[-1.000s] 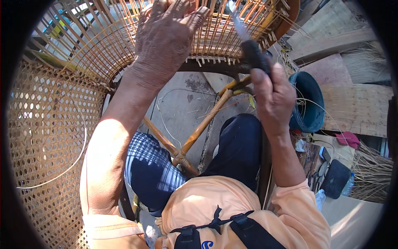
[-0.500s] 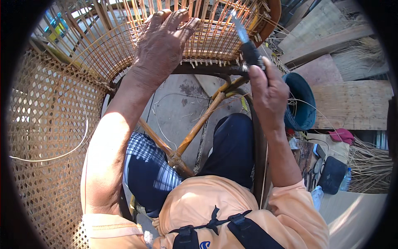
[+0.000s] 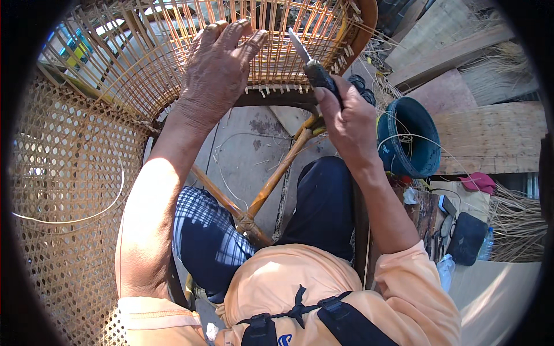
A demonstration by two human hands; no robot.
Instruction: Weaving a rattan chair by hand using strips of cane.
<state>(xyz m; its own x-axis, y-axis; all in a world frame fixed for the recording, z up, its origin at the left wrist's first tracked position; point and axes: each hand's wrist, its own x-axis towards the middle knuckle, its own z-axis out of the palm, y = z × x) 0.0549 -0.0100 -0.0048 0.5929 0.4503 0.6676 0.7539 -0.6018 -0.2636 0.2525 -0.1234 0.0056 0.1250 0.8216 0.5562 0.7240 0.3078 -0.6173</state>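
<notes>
My right hand is wrapped round the dark handle of a knife. Its pale, narrow blade points up and left, in front of the woven rattan panel, and I cannot tell whether it touches. Against that same panel lies my left hand, back of the hand up, fingers bent onto the upright rattan strands; the fingertips are partly hidden. Cut strand ends stick out in a row along the panel's lower edge, above a dark curved frame rail.
At the left stands a caned panel with a loose strand curving across it. A blue-green bucket holding strands is right of my forearm. Beyond it lie wooden boards, a black case and rattan bundles. Crossed poles run between my knees.
My right hand and the knife have moved left, closer to my left hand. My left hand has shifted slightly down and left on the weave.
</notes>
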